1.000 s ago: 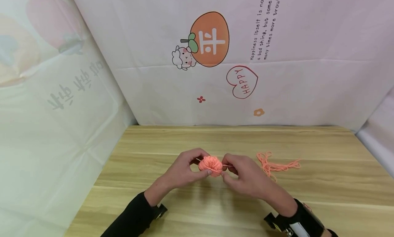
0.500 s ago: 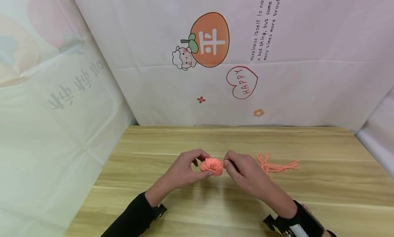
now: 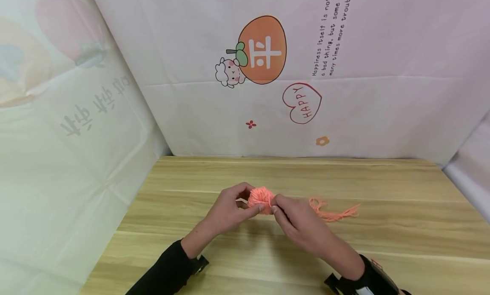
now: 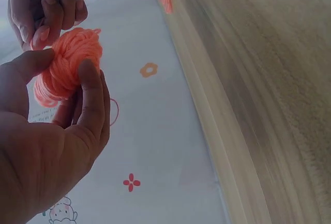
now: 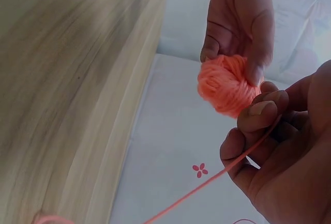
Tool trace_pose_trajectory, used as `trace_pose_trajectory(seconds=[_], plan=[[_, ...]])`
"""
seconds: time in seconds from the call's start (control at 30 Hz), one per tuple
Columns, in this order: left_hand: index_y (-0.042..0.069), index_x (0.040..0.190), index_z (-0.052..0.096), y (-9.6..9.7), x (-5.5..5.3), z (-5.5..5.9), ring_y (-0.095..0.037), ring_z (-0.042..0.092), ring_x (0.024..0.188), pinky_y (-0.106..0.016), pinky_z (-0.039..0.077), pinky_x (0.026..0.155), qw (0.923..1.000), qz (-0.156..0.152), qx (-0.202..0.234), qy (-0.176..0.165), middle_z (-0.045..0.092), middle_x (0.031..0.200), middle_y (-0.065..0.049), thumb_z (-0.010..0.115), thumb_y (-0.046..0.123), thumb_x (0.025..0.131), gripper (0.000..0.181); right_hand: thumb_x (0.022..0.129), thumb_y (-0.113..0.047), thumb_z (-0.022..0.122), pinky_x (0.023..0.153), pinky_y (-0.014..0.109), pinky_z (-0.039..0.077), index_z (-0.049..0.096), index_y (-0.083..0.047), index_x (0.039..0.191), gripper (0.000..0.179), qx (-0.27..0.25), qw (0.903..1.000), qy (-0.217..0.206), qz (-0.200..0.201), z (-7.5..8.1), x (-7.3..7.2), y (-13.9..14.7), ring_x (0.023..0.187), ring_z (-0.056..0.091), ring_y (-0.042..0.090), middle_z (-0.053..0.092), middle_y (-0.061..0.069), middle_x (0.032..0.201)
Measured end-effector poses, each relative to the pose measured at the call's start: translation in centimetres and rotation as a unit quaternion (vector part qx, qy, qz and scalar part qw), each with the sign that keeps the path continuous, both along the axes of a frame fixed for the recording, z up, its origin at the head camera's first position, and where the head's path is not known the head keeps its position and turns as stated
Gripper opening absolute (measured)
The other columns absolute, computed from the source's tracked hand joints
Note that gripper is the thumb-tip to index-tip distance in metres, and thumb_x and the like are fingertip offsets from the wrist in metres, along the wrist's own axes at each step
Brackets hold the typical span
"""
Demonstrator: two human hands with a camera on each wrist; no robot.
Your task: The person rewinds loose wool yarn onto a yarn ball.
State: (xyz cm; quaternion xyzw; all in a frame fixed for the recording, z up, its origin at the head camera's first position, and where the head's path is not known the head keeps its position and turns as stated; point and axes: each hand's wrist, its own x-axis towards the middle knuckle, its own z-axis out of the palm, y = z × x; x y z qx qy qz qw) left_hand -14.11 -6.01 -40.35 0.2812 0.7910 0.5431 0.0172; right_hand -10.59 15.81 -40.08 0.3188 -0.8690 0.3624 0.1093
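A small ball of coral-orange yarn [image 3: 261, 197] is held up over the table, gripped between thumb and fingers of my left hand [image 3: 229, 207]. In the left wrist view the thumb and fingers press the wound yarn ball [image 4: 70, 63] from both sides. My right hand [image 3: 304, 220] is at the ball's right side, its thumb and fingers pinching the yarn strand. From the curled fingers of the right hand [image 5: 282, 141] in the right wrist view, a single strand [image 5: 207, 182] runs down and away. That strand leads toward loose yarn [image 3: 334, 214] lying on the table behind the right hand.
The wood-grain table [image 3: 191, 176] extends around both hands. A white printed cloth [image 3: 191, 116] hangs upright behind its far edge, and another pale cloth [image 3: 115, 201] hangs along the left. Black straps with cameras sit on both wrists.
My right hand moved up against the ball and now covers its right edge. The ball rose slightly and turned. The loose yarn on the table shifted left and slightly toward me.
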Motion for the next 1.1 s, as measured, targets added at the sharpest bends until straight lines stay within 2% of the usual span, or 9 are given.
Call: trace_pose_trajectory(seconds=[0.2,0.37,0.5,0.6,0.87,1.1], plan=[[0.019,0.106,0.064,-0.3,-0.7,-1.1,-0.013,0.064,0.088,-0.030,0.057,0.069,0.9987,0.014,0.006,-0.049,0.065,0.096,0.002,0.070,0.029,0.090,0.020,0.104,-0.021,0.048,0.046,0.017,0.032,0.049,-0.027,0.082,0.023,0.004,0.9999,0.011,0.004,-0.2,0.1,-0.4,0.050,0.031,0.000,0.036,-0.015,0.061],[0.013,0.110,0.063,-0.5,-1.0,-1.3,-0.019,0.064,0.092,-0.039,0.057,0.074,0.9953,-0.006,0.052,-0.082,0.064,0.100,-0.005,0.067,0.025,0.093,0.021,0.103,-0.023,0.049,0.046,0.018,0.033,0.050,-0.030,0.085,0.020,0.013,0.9998,0.015,0.005,-0.4,0.2,-0.6,0.051,0.032,0.000,0.038,-0.015,0.062],[0.004,0.117,0.061,-0.6,-1.2,-1.1,-0.026,0.064,0.096,-0.048,0.054,0.082,0.9847,-0.035,0.115,-0.126,0.063,0.107,-0.014,0.064,0.019,0.095,0.027,0.103,-0.023,0.049,0.046,0.018,0.034,0.052,-0.030,0.086,0.019,0.014,0.9997,0.013,0.012,-0.5,0.1,-0.7,0.051,0.033,0.000,0.038,-0.015,0.062],[0.001,0.120,0.060,-0.6,-1.4,-0.9,-0.029,0.064,0.097,-0.049,0.053,0.084,0.9763,-0.051,0.149,-0.149,0.062,0.109,-0.018,0.063,0.019,0.096,0.031,0.103,-0.023,0.049,0.046,0.017,0.034,0.051,-0.028,0.084,0.020,0.011,0.9997,0.012,0.015,-0.7,0.0,-0.8,0.051,0.034,0.000,0.038,-0.014,0.062],[-0.001,0.122,0.060,-0.6,-1.3,-0.7,-0.032,0.064,0.097,-0.045,0.055,0.082,0.9617,-0.073,0.201,-0.172,0.062,0.112,-0.021,0.064,0.018,0.095,0.033,0.103,-0.021,0.049,0.045,0.018,0.034,0.050,-0.024,0.081,0.022,0.012,0.9997,0.019,0.007,-0.9,-0.1,-0.7,0.051,0.034,0.000,0.038,-0.015,0.062],[-0.003,0.124,0.058,-0.8,-1.5,-0.6,-0.033,0.064,0.099,-0.047,0.054,0.083,0.9581,-0.090,0.214,-0.167,0.063,0.114,-0.021,0.062,0.016,0.096,0.035,0.104,-0.022,0.045,0.047,0.018,0.035,0.051,-0.023,0.082,0.022,0.020,0.9997,0.014,0.007,-1.3,-0.2,-0.7,0.053,0.036,0.000,0.038,-0.014,0.062]])
